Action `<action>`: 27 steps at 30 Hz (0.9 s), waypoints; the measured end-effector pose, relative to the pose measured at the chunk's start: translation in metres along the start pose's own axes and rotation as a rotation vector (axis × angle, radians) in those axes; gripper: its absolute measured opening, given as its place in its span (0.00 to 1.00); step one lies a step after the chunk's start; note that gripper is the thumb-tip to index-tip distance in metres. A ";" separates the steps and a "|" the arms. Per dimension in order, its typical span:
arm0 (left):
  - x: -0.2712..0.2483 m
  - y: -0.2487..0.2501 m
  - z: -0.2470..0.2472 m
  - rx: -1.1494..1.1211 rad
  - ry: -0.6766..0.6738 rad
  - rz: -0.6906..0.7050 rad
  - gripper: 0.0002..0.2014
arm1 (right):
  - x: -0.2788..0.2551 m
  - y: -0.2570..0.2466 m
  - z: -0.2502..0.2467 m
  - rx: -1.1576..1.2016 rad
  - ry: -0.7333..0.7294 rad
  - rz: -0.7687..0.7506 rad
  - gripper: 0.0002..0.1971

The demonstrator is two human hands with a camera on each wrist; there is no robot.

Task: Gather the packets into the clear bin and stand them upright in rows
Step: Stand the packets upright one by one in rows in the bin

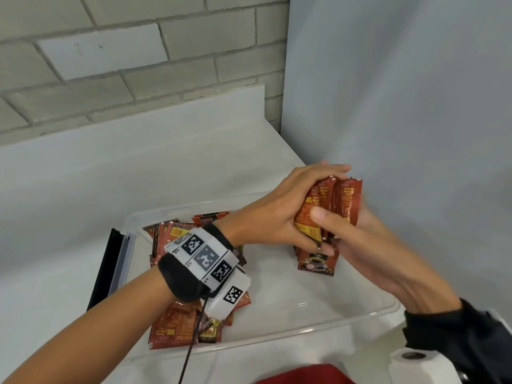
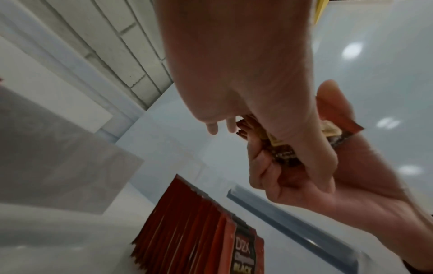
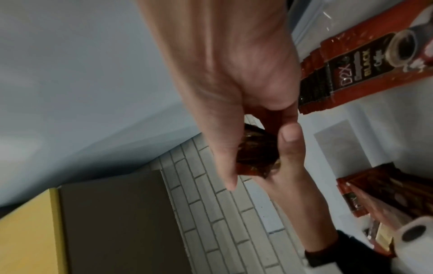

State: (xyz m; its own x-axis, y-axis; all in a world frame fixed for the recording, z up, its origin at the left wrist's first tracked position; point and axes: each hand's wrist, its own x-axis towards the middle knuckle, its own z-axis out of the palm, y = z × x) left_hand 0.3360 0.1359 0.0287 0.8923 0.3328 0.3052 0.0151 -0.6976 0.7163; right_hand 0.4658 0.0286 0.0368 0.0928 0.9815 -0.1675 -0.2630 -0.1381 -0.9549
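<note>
Packets point(image 1: 329, 206) in both hands above clear bin point(image 1: 318, 325) on white counter point(image 1: 138, 167).

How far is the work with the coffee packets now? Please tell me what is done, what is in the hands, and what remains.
Done: one short row of packets stands upright at the right side of the clear bin. In hand: the left hand and right hand together hold a bundle of packets above that row, apparently squaring it. Left: a loose heap lies in the bin's left side, not yet stood up.
</note>
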 end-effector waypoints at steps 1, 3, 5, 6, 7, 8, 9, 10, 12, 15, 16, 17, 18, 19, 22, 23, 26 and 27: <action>-0.002 -0.001 0.002 0.004 -0.006 -0.002 0.50 | -0.001 0.001 0.000 -0.035 -0.009 0.000 0.55; -0.003 -0.002 0.007 -0.033 -0.019 -0.010 0.52 | -0.001 0.004 -0.001 -0.071 -0.033 0.015 0.54; -0.004 0.000 0.011 -0.098 -0.016 0.003 0.55 | -0.003 0.007 0.000 -0.073 -0.053 0.032 0.51; -0.005 0.000 0.014 -0.121 -0.010 0.007 0.56 | -0.004 0.008 0.000 -0.070 -0.065 0.038 0.51; -0.006 0.000 0.015 -0.134 -0.006 0.003 0.58 | -0.005 0.009 0.000 -0.063 -0.077 0.046 0.49; -0.007 -0.001 0.017 -0.135 -0.004 -0.009 0.59 | -0.006 0.009 0.001 -0.055 -0.086 0.055 0.46; -0.009 -0.001 0.019 -0.127 -0.005 -0.024 0.60 | -0.007 0.009 0.003 -0.050 -0.094 0.059 0.43; -0.010 -0.002 0.021 -0.110 -0.009 -0.036 0.59 | -0.008 0.009 0.004 -0.050 -0.098 0.061 0.39; -0.011 -0.002 0.023 -0.071 -0.029 -0.047 0.57 | -0.011 0.009 0.005 -0.057 -0.083 0.065 0.31; -0.011 0.000 0.022 -0.021 -0.076 -0.064 0.57 | -0.017 0.008 0.005 -0.063 -0.036 0.078 0.25; -0.011 0.001 0.021 -0.001 -0.077 -0.062 0.58 | -0.018 0.008 0.005 -0.055 -0.016 0.081 0.24; -0.011 0.002 0.021 0.001 -0.068 -0.049 0.59 | -0.019 0.008 0.006 -0.047 0.005 0.081 0.23; -0.011 0.003 0.020 -0.023 -0.049 -0.024 0.60 | -0.020 0.007 0.007 -0.044 0.019 0.075 0.23; -0.010 0.004 0.019 -0.062 -0.026 0.007 0.59 | -0.019 0.006 0.008 -0.047 0.029 0.069 0.24; -0.008 0.006 0.018 -0.069 0.019 0.120 0.47 | -0.019 0.005 0.013 -0.073 0.076 0.045 0.24; -0.008 0.007 0.017 -0.053 0.010 0.146 0.41 | -0.019 0.006 0.013 -0.085 0.088 0.046 0.25; -0.009 0.007 0.021 -0.062 -0.065 0.154 0.28 | -0.022 0.006 0.012 -0.131 0.066 0.090 0.26; -0.010 0.007 0.023 -0.080 -0.082 0.140 0.28 | -0.024 0.005 0.012 -0.143 0.056 0.102 0.26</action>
State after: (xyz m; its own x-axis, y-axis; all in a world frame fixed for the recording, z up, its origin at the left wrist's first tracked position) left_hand 0.3377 0.1135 0.0166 0.9171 0.1803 0.3555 -0.1453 -0.6794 0.7192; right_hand 0.4511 0.0059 0.0386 0.1274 0.9529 -0.2751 -0.1350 -0.2581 -0.9566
